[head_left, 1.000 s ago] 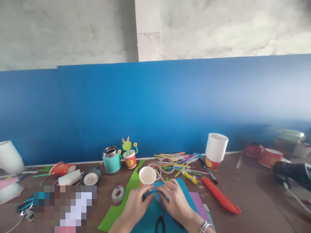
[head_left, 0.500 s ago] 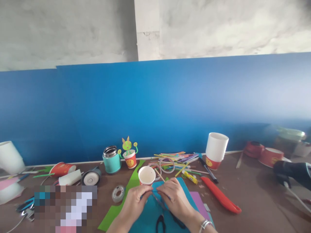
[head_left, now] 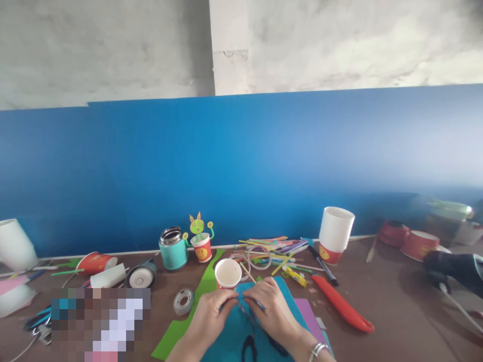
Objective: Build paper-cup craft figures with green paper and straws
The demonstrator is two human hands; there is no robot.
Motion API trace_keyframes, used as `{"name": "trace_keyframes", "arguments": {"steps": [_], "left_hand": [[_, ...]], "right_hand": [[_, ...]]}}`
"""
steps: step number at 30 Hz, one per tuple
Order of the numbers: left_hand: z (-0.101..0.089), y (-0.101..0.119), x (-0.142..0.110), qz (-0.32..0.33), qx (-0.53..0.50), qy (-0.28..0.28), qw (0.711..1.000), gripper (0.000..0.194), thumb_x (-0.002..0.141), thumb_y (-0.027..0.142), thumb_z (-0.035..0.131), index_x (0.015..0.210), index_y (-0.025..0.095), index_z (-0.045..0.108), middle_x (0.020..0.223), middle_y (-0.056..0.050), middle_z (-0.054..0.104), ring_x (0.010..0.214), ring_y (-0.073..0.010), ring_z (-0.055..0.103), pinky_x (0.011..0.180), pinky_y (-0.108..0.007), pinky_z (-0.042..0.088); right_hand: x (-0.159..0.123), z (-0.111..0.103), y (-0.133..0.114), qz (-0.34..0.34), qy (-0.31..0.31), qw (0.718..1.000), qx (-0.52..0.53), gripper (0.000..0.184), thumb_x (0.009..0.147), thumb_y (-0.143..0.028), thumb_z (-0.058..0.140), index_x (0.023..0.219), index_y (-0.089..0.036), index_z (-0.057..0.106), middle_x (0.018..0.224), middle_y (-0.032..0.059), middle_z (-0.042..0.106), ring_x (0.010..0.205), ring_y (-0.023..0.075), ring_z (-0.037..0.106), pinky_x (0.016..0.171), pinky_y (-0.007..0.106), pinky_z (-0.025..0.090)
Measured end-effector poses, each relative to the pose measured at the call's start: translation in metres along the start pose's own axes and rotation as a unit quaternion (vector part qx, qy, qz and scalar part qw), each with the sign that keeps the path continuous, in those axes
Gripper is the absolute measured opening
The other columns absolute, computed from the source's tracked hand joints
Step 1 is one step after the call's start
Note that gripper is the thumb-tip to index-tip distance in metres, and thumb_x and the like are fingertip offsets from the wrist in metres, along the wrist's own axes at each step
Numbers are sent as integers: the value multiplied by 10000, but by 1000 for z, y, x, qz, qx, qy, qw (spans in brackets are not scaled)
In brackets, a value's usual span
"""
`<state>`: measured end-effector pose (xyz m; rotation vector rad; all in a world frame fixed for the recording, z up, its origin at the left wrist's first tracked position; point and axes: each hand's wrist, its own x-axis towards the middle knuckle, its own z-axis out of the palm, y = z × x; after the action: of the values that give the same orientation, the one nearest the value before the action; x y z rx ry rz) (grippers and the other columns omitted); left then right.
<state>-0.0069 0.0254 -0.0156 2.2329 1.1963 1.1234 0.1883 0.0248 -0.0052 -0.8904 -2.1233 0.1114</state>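
My left hand [head_left: 208,315] and my right hand [head_left: 272,310] meet fingertip to fingertip above a sheet of blue paper [head_left: 228,338]. Each is closed in a pinch. Whatever lies between the fingers is too small to make out. Scissors with dark handles [head_left: 249,339] lie on the blue paper, partly covered by my right hand. Just beyond my fingertips stands a paper cup [head_left: 228,273], its white inside visible. A thin wooden stick [head_left: 247,271] leans beside it. Green paper [head_left: 169,336] lies under my left forearm, and purple paper [head_left: 307,311] shows to the right.
A tape roll [head_left: 183,301] lies to the left. Behind are a turquoise flask [head_left: 173,254] and a cup with a green paper figure [head_left: 203,250]. Colourful sticks [head_left: 281,246], a glue stick [head_left: 295,276], stacked cups [head_left: 335,234] and a red curved object [head_left: 341,304] are rightward.
Both hands stay nearly in place, still pinching above the blue paper. The fingers of my right hand have shifted slightly. Nothing else has visibly moved.
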Motion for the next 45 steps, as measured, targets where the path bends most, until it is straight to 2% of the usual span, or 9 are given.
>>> {"name": "trace_keyframes", "arguments": {"steps": [3, 8, 19, 23, 26, 29, 37, 42, 45], "left_hand": [[0, -4, -1, -31, -25, 19, 999, 186, 817, 274, 632, 994, 248, 684, 938, -15, 753, 793, -178, 706, 730, -225, 540], [-2, 1, 0, -81, -99, 26, 991, 154, 824, 306, 600, 853, 198, 705, 648, -3, 729, 512, -142, 660, 528, -192, 521], [3, 2, -1, -56, -92, 20, 994, 131, 823, 268, 592, 810, 207, 706, 634, 1, 716, 559, -139, 675, 566, -178, 516], [3, 8, 0, -88, -152, 75, 982, 200, 805, 363, 607, 824, 185, 697, 643, -17, 723, 547, -154, 677, 515, -192, 527], [2, 13, 3, -125, -209, 78, 967, 287, 754, 434, 652, 849, 166, 693, 758, -54, 749, 606, -184, 697, 504, -213, 541], [4, 13, 4, -149, -229, 73, 959, 318, 732, 457, 667, 826, 155, 692, 700, -53, 742, 596, -194, 700, 472, -207, 528], [6, 9, 3, -117, -178, 56, 975, 189, 788, 360, 629, 773, 183, 694, 688, -15, 734, 571, -163, 693, 529, -199, 549], [3, 2, 2, -53, -64, 43, 996, 124, 779, 263, 653, 868, 253, 737, 858, -8, 764, 803, -196, 714, 752, -258, 561], [3, 1, 1, -40, -41, 26, 998, 131, 772, 226, 651, 844, 278, 748, 858, 3, 766, 811, -195, 713, 773, -258, 550]], "right_hand": [[-1, -1, 4, 26, 1, 1000, 0, 153, 916, -240, 504, 905, -219, 655, 788, 17, 711, 718, 152, 621, 726, 302, 364], [0, -1, 7, 51, -5, 999, 4, 141, 903, -246, 527, 903, -233, 667, 781, 9, 704, 721, 159, 616, 728, 311, 373], [-2, 2, 8, 65, 13, 997, 28, 156, 898, -279, 539, 898, -244, 690, 764, 6, 709, 704, 161, 610, 725, 308, 385], [-2, 4, 8, 68, 10, 997, 35, 173, 889, -297, 544, 853, -239, 703, 765, 13, 718, 708, 168, 625, 729, 311, 407], [-2, 4, 8, 102, 29, 994, 39, 190, 882, -308, 540, 849, -231, 711, 742, 19, 710, 708, 176, 625, 714, 307, 430], [-2, 3, 8, 124, 42, 990, 47, 188, 872, -312, 547, 839, -222, 709, 743, 30, 702, 728, 191, 619, 716, 314, 440], [0, 0, 4, 101, 0, 994, 43, 140, 878, -258, 551, 823, -216, 673, 744, 16, 686, 717, 175, 596, 722, 306, 397], [1, -3, 1, 65, -23, 997, 25, 159, 903, -249, 517, 832, -220, 656, 736, 2, 676, 699, 156, 583, 724, 292, 371], [1, -4, 1, 51, -37, 998, 16, 128, 890, -219, 531, 834, -217, 646, 747, -1, 679, 711, 155, 588, 742, 296, 360]]}}
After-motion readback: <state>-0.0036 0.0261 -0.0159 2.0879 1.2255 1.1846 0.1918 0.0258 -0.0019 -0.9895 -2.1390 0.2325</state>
